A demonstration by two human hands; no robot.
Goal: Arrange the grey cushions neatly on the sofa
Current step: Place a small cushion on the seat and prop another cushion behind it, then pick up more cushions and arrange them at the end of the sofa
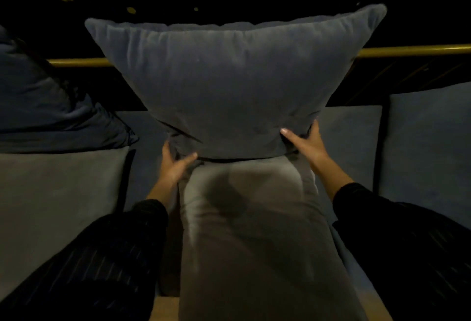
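Observation:
A large grey cushion (229,78) stands upright in the middle of the view, its wide top edge reaching above the sofa back. My left hand (174,164) grips its lower left corner and my right hand (304,142) grips its lower right corner. Its bottom edge rests on the far end of a second grey cushion (254,244), which lies flat and runs toward me. A darker cushion (51,106) slumps on the left, on top of a flat grey cushion (56,201). The sofa seat (354,137) shows behind my right hand.
A brass-coloured rail (413,50) runs along the top of the sofa back. Another grey cushion (430,142) stands at the far right. A strip of light wood (163,308) shows at the sofa's front edge. The background is dark.

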